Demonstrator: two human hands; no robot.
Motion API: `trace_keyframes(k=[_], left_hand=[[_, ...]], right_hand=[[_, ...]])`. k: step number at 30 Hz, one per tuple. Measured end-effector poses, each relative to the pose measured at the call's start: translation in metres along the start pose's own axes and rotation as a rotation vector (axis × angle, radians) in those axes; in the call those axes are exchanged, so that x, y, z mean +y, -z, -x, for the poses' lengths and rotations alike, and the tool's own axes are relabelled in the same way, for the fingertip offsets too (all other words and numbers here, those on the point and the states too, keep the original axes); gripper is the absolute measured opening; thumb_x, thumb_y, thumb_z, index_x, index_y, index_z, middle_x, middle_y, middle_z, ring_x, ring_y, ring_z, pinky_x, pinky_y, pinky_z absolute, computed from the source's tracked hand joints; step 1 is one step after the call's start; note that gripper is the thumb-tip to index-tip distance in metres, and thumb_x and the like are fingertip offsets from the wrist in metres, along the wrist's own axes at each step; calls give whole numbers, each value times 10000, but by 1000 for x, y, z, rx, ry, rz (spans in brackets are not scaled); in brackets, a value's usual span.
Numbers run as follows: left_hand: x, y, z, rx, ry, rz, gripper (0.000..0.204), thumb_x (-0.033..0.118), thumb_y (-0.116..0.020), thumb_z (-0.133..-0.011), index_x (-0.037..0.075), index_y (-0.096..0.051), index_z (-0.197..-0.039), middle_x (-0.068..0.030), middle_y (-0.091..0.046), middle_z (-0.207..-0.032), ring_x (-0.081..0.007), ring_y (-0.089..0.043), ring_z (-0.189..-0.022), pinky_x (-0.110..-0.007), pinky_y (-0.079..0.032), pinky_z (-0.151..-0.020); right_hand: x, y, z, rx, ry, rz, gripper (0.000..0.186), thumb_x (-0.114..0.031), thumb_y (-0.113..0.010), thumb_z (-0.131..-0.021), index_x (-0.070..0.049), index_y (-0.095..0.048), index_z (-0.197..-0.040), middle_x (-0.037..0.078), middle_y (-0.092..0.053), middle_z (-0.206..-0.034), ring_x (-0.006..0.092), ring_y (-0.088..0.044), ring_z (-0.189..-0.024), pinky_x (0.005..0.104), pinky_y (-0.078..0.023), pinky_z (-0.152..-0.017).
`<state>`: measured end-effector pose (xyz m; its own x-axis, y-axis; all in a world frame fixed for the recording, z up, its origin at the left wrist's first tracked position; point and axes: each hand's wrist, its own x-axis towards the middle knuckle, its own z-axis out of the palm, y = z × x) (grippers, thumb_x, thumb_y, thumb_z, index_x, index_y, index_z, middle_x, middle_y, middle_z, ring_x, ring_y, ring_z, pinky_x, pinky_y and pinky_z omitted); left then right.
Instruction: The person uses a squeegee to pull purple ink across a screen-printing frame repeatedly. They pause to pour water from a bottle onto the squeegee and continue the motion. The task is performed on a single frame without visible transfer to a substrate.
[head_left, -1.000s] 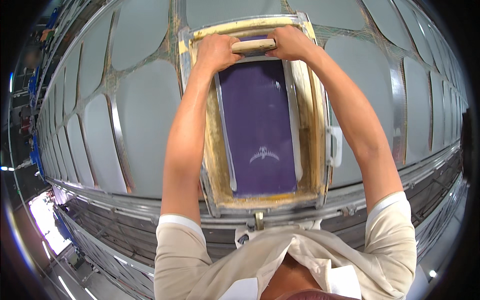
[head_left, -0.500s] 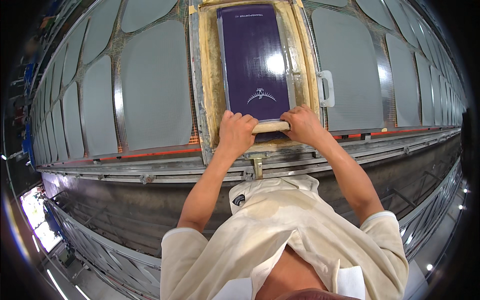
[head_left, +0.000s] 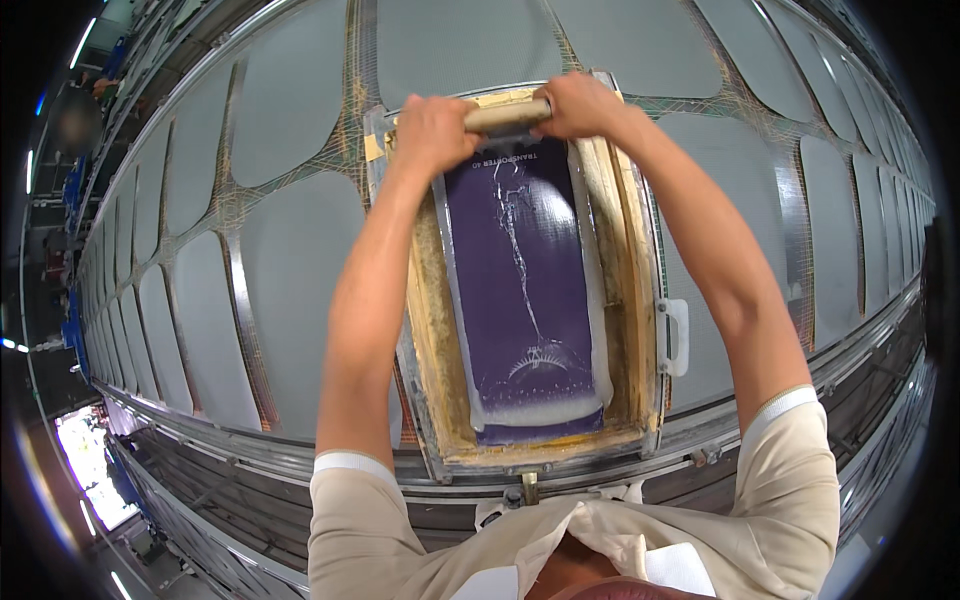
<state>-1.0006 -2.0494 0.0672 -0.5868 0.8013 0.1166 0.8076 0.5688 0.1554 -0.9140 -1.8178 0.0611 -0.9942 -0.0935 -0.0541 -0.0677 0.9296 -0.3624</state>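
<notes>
A squeegee (head_left: 507,117) with a pale wooden grip lies across the far end of a screen printing frame (head_left: 632,262). My left hand (head_left: 436,133) is closed round its left end, and my right hand (head_left: 582,106) round its right end. Below the squeegee spreads the dark purple screen mesh (head_left: 497,280), with light lettering and a curved emblem. A whitish streak of wet ink (head_left: 519,262) runs down the mesh from near the squeegee. More whitish ink (head_left: 535,410) forms a band across the near end. The blade is mostly hidden by the grip and my hands.
The frame rests on a long table with rows of grey fabric panels (head_left: 300,270) on both sides. A white handle (head_left: 676,337) sticks out from the frame's right side. Metal rails (head_left: 720,447) run along the table's near edge, close to my body.
Both hands have carried the squeegee from the near end of the frame to its far end. A whitish streak and a near band of ink now show on the purple mesh.
</notes>
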Motion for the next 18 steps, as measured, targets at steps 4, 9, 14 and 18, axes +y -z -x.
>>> trace_keyframes(k=[4,9,14,18], left_hand=[[-15,-11,-29,-92,101,78,413,377,-850,-741,197,-781,-1107,-116,-753,-880,-331,-714,-858,-435,-538,-820],[-5,-14,-6,-90,129,79,360,416,-824,-755,205,-783,-1044,-108,-753,-853,-331,-720,-852,-447,-569,-792],[48,-7,86,-63,76,139,293,338,-835,-731,183,-790,-976,-110,-739,-857,-349,-705,-839,-454,-558,-759],[111,-3,202,-1,31,217,184,218,-836,-698,154,-776,-859,-89,-719,-796,-328,-693,-774,-447,-533,-729]], right_hand=[[14,5,-32,-80,-44,-41,385,-334,-852,-736,-69,-763,-1001,190,-742,-860,394,-709,-833,468,-556,-787],[0,-6,-7,-46,-24,-18,364,-318,-844,-748,-57,-759,-988,187,-739,-853,401,-702,-828,467,-554,-777],[-46,-32,84,-29,-23,1,323,-317,-845,-738,-89,-762,-952,164,-736,-845,389,-701,-820,458,-558,-771],[-104,-60,194,-109,-40,-22,257,-316,-830,-744,-117,-747,-883,150,-723,-803,372,-709,-805,471,-563,-726]])
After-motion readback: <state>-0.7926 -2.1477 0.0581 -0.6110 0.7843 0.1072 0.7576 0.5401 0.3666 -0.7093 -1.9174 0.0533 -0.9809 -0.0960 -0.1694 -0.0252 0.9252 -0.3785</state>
